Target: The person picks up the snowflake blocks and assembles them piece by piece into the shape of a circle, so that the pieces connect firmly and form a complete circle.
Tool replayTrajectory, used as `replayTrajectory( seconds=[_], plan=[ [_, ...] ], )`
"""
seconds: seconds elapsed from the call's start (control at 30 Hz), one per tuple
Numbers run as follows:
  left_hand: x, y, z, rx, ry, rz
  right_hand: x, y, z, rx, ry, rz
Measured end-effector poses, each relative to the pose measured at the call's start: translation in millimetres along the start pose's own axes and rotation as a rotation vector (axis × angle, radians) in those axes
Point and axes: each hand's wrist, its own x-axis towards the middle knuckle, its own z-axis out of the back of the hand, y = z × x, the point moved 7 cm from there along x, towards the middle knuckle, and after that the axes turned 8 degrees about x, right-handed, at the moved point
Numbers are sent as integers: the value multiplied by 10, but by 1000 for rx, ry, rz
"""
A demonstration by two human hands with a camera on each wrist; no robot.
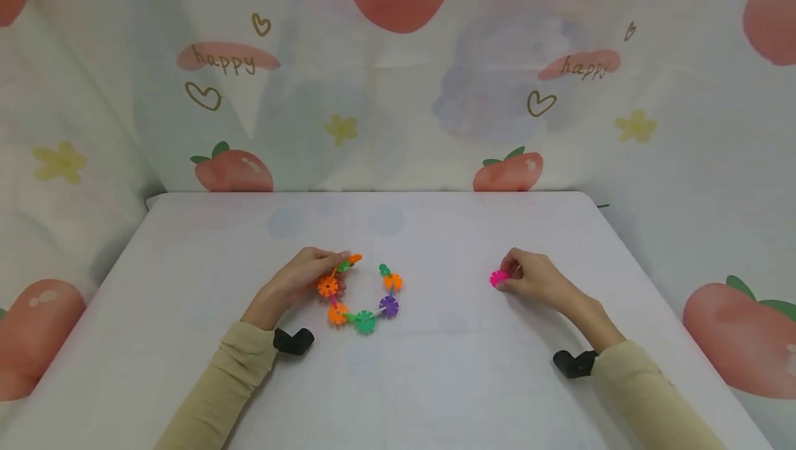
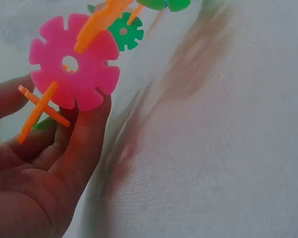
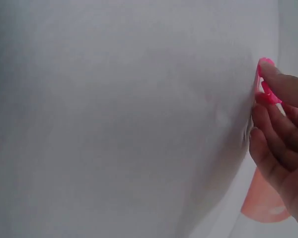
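Observation:
A chain of notched snowflake discs in orange, green, pink and purple curves into a ring with a gap at the top right; a green disc (image 1: 365, 322) sits at its lowest part. My left hand (image 1: 307, 272) holds the chain at its upper left. In the left wrist view, a pink disc (image 2: 72, 62) and crossed orange discs (image 2: 38, 111) lie in front of my left fingers. To the right, apart from the chain, my right hand (image 1: 537, 278) pinches a loose pink snowflake disc (image 1: 498, 279) between thumb and fingers, also seen at the right wrist view's edge.
A white cloth covers the table (image 1: 448, 381). Behind and at both sides hangs a printed curtain (image 1: 398, 90) with fruit, hearts and flowers. Black wrist mounts (image 1: 294, 341) show beside both sleeves.

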Motion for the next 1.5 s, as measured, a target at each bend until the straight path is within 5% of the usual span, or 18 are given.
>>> replayTrajectory(
  seconds=[0.33,0.7,1.13,1.5],
  plan=[
    [14,28,8,11,19,-19,223,475,-205,138,-9,167],
    [-6,-7,9,21,24,-36,523,948,-510,277,3,241],
    [16,-19,-20,41,29,-36,730,1395,-738,354,60,286],
    [1,-65,-17,26,37,-61,907,1642,-929,308,130,297]
  ],
)
